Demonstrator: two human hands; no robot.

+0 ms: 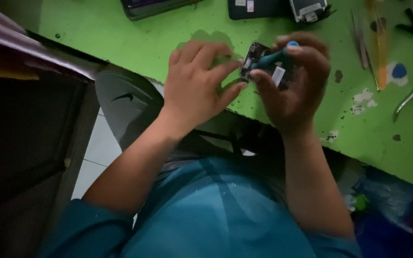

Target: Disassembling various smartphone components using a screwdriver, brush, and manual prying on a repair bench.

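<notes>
The left hand [198, 86] is over the near edge of the green table [120, 43]. Its fingers are bent and they pinch one side of a small opened phone part [254, 59]. The right hand [295, 81] is closed around a blue-green tool [271, 58] and it holds the other side of the part too. The tool lies across the part. The part is up off the table, between both hands. Far behind the hands lie dark phones [259, 8]. To the right lie tweezers [362, 45] and silver pliers [407, 100]
</notes>
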